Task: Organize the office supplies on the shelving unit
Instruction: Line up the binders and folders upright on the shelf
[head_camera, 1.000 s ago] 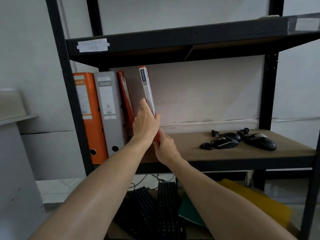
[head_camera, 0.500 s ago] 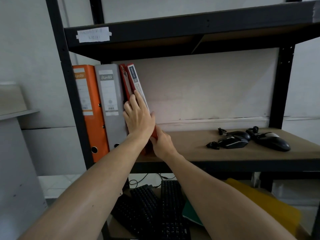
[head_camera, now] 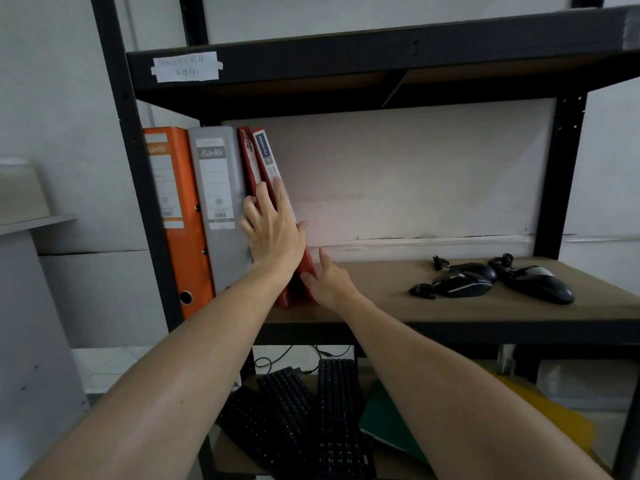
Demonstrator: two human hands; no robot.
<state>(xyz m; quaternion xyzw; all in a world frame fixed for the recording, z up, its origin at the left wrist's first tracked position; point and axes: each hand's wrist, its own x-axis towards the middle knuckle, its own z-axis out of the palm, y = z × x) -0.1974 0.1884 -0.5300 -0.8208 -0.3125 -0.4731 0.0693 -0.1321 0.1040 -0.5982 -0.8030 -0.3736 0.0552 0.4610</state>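
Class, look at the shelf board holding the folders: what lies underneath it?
Under the shelf board: two black keyboards, a green folder and a yellow one, cables. The forearms cover parts of them.

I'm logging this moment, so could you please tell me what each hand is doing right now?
Left hand: open, flat against the outer red folder.
Right hand: fingers on that folder's lower edge; whether its grip is closed cannot be told.
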